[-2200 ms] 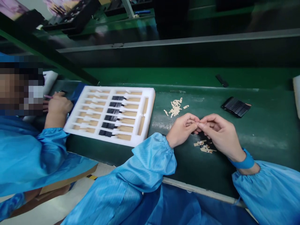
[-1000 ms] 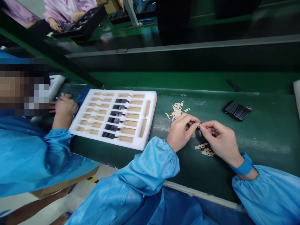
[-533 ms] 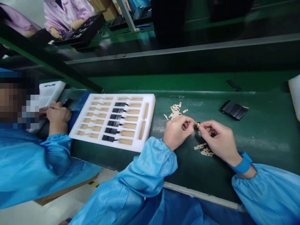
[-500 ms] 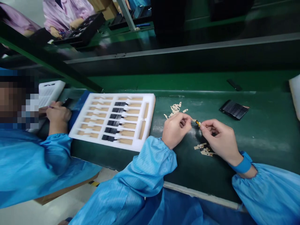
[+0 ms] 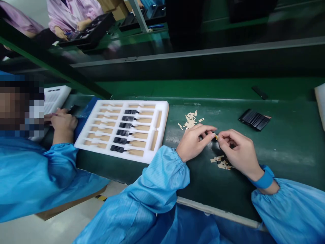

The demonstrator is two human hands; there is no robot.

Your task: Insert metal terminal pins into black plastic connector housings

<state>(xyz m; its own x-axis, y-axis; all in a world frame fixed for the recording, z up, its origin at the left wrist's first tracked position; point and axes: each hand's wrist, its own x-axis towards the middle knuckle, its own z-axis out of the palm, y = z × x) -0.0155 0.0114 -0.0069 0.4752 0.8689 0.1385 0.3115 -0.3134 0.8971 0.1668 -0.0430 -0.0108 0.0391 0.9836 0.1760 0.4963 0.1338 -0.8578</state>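
You have no legible writing here; only a dark, blurred mark on the white foam block (image 5: 56, 96) at far left, unreadable.

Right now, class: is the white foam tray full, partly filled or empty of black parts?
Partly filled. The white foam tray holds six black parts in one column of slots; the other slots show only tan backing.

Tiny part (image 5: 216, 137) between hands too small to identify.
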